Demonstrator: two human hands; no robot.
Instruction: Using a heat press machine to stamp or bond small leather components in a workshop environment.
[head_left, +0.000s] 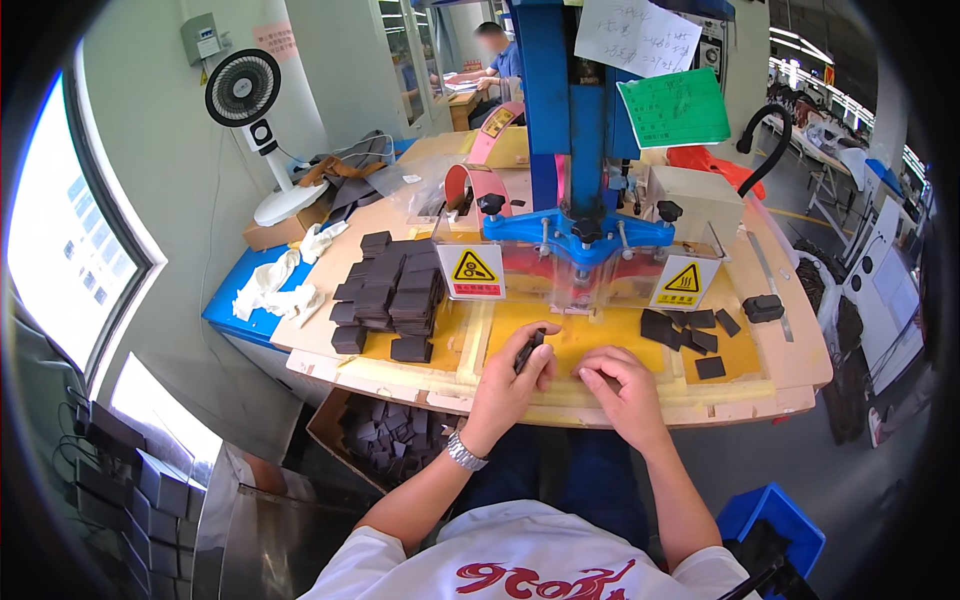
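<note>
My left hand (512, 385), with a metal-banded watch at its wrist, is closed around a small stack of dark rectangular pieces (529, 352) over the yellow work surface. Just to its right, my right hand (622, 393) has its fingers curled and the thumb pressed toward the index finger. Whatever may lie in that pinch is hidden. Both hands are in front of a blue press (586, 232) with a clear guard (575, 285). Stacked dark pieces (385, 290) stand to the left, and several loose dark pieces (690, 333) lie to the right.
Warning signs (473, 270) hang at the press. A metal ruler (768, 275) lies on the table at right. White cloths (275, 290) rest on a blue surface near a fan (245, 88). Below are a carton of dark scraps (395, 435) and a blue bin (800, 525). Another person (503, 62) sits far behind.
</note>
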